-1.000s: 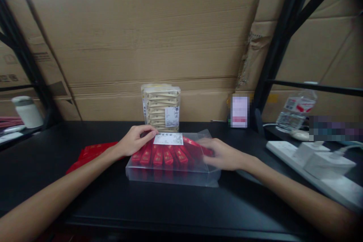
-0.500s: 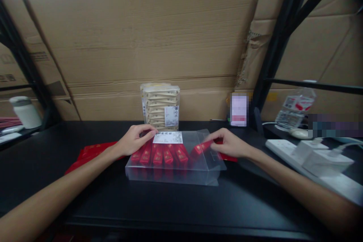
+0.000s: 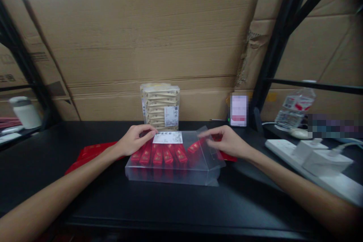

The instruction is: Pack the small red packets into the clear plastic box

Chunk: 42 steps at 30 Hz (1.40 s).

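A clear plastic box (image 3: 170,174) with a white label (image 3: 167,137) lies in front of me. Several red packets (image 3: 157,154) with gold print stand in a row inside it. My left hand (image 3: 138,140) grips the box at its back left corner, thumb by the label. At the right end, where a flap (image 3: 217,160) sticks out, my right hand (image 3: 227,141) pinches the tail of one slanted red packet (image 3: 194,146), which lies partly within the box. More red packaging (image 3: 228,157) shows beneath the right hand.
Red packaging (image 3: 93,151) lies beside my left forearm. Behind the box stands a clear pack of beige packets (image 3: 160,102). A phone (image 3: 238,110) leans at the back. At right are a power strip (image 3: 279,146) with chargers and a water bottle (image 3: 296,106); a white cup (image 3: 26,112) is at left.
My right hand has shifted slightly left, and the slanted red packet has slid farther into the box. My left hand stays where it was.
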Each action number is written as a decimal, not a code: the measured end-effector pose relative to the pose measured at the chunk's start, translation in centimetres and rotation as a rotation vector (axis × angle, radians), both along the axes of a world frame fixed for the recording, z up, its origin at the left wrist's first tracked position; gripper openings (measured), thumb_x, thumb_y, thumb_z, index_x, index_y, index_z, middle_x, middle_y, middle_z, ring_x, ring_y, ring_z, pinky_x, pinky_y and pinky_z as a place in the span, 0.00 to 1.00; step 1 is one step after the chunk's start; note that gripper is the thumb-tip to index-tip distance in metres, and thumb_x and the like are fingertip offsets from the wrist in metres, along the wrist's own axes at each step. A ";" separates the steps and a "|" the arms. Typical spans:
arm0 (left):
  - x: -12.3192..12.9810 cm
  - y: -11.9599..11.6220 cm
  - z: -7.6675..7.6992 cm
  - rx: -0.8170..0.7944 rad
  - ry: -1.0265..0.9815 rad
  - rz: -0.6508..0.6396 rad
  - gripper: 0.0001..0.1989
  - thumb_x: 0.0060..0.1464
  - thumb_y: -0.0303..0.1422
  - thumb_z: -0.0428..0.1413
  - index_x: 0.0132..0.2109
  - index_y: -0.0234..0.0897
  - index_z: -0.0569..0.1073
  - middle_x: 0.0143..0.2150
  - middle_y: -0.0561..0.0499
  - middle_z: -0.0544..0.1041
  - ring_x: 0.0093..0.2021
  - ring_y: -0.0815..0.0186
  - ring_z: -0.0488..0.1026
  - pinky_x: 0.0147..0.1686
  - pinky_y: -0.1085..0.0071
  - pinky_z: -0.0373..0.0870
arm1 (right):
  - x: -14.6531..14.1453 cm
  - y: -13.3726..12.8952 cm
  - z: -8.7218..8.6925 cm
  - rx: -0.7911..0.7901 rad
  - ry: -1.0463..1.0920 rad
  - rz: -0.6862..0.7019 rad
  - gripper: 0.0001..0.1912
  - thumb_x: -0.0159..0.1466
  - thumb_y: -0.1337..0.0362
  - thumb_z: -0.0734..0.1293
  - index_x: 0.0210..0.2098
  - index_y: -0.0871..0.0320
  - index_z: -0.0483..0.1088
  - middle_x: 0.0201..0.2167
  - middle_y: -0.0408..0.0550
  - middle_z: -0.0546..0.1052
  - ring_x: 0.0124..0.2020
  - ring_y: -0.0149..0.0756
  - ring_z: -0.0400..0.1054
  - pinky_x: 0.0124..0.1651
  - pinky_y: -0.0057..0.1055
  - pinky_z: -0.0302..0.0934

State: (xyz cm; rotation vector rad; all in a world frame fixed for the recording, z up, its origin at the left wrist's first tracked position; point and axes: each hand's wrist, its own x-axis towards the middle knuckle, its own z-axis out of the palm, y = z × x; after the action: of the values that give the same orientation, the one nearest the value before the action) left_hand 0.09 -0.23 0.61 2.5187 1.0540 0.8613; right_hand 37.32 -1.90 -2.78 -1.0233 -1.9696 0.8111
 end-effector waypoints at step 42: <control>-0.1 0.1 -0.1 0.016 0.000 -0.014 0.15 0.70 0.40 0.52 0.51 0.38 0.80 0.49 0.46 0.83 0.49 0.58 0.79 0.49 0.63 0.72 | -0.9 0.4 -2.4 0.014 -0.038 0.018 0.33 0.62 0.53 0.73 0.62 0.50 0.61 0.45 0.50 0.83 0.34 0.41 0.78 0.31 0.36 0.73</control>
State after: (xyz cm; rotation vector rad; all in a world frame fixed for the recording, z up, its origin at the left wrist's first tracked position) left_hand 0.00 -0.10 0.47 2.5356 1.0323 0.8695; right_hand 36.40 -1.46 -5.21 -1.0215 -2.0164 0.7913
